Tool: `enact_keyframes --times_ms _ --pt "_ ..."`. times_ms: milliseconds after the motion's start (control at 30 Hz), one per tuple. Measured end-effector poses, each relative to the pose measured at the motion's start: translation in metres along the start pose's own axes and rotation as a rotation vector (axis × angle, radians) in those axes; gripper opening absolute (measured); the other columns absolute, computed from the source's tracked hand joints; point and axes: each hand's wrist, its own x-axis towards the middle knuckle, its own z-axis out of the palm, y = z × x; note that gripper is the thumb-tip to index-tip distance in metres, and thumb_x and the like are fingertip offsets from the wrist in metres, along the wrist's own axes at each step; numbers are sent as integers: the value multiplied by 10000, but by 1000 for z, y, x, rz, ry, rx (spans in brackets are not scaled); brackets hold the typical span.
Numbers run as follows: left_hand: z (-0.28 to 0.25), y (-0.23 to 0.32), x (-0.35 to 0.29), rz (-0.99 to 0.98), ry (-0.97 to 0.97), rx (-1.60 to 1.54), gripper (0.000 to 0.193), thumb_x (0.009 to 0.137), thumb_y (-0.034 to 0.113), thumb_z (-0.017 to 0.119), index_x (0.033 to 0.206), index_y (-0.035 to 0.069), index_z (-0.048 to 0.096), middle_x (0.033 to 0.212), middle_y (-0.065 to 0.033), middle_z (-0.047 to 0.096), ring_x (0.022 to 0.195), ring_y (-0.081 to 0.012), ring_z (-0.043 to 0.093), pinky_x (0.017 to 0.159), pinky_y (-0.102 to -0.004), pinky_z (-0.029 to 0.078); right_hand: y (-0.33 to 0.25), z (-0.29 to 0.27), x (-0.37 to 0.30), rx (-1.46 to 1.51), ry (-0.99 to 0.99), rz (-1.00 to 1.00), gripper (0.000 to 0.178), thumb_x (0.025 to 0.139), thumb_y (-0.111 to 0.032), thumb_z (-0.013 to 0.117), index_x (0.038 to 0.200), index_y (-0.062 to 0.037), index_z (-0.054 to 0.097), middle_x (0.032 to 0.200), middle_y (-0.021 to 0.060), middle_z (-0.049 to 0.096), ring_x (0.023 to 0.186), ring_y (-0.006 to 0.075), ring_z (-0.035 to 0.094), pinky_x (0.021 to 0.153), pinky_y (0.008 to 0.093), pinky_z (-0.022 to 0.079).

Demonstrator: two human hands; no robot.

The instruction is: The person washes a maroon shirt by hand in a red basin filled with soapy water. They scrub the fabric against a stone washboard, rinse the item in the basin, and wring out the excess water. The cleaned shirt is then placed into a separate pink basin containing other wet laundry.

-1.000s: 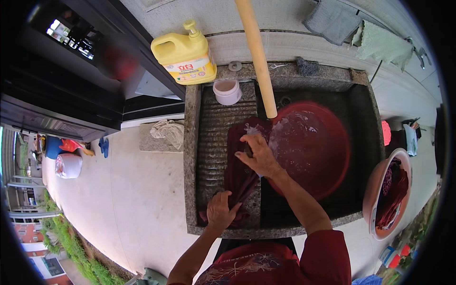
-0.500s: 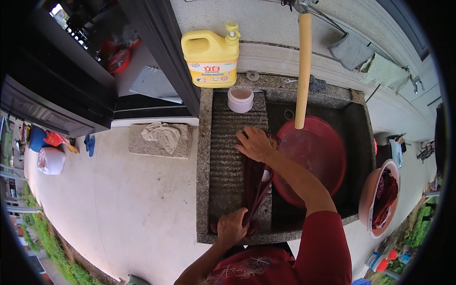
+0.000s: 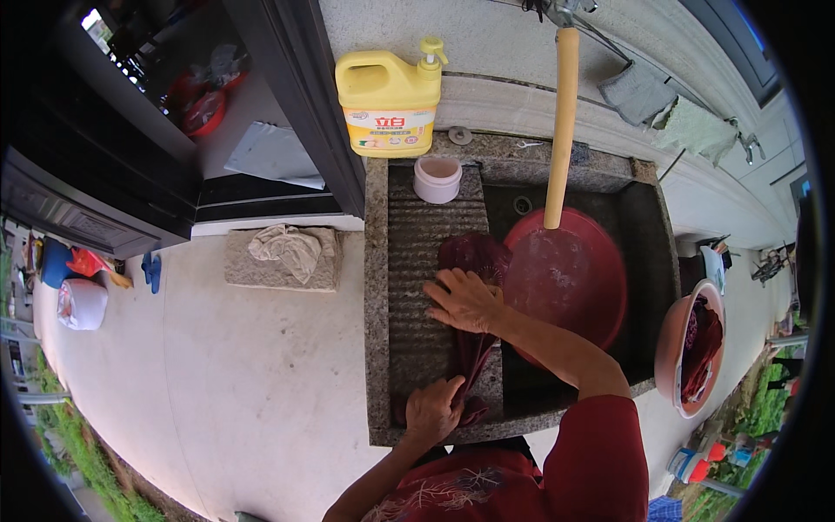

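A wet dark red garment [image 3: 474, 254] lies along the ribbed stone washboard [image 3: 413, 261], its far part bunched up. My right hand [image 3: 467, 301] is over the middle of the cloth, fingers bent across it and pressing it down; the palm side is hidden. Nearer to me, my left hand [image 3: 432, 411] is closed around the twisted near end. To the right, a red basin [image 3: 609, 296] of water sits in the stone sink. A tan hose [image 3: 564, 130] ends above that water, which is rippling.
A yellow pump jug [image 3: 389, 100] stands behind the washboard, and a pale pink tub [image 3: 437, 180] sits at its far end. A pink basin of dark clothes [image 3: 703, 348] is right of the sink. On the left, a crumpled cloth [image 3: 287, 250] rests on a stone slab.
My right hand has moved toward me along the washboard, exposing the garment's bunched far part. My left hand keeps its grip on the near end. The whole view has shifted slightly.
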Motion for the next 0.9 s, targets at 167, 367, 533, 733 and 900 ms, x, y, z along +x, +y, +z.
enact_keyframes --times_ms 167,367,533,733,900 --pt "-10 13 6 -25 -72 -9 391 667 86 731 1041 123 625 756 -76 587 660 -261 605 548 -367 462 7 -7 -24 26 -11 32 413 819 -378 653 1103 -104 530 957 85 434 845 245 491 630 381 425" --pt "-8 5 -1 -157 162 -458 335 691 23 709 1019 60 650 772 -84 586 680 -220 606 600 -336 473 102 17 15 -42 133 502 311 842 -343 591 1103 -175 566 1048 118 456 884 293 539 690 427 484" --pt "-40 15 -4 -243 218 -528 316 710 -28 702 1016 35 652 779 -75 583 713 -168 600 636 -282 469 48 -23 -16 -130 -131 21 180 849 -274 558 1015 -231 612 1059 109 469 889 320 534 685 432 474" --pt "-89 66 25 -258 353 -635 273 733 -110 652 969 28 661 795 -4 544 753 -72 506 676 -211 411 48 -60 -27 338 289 275 163 851 -170 589 1014 -180 589 1026 114 475 922 332 530 737 445 480" --pt "-115 103 19 -73 643 -416 270 679 -82 693 910 55 672 772 -25 559 677 -113 498 613 -234 398 35 -122 -5 715 647 224 207 882 -146 546 1087 -136 578 1059 154 500 942 317 550 802 402 472"
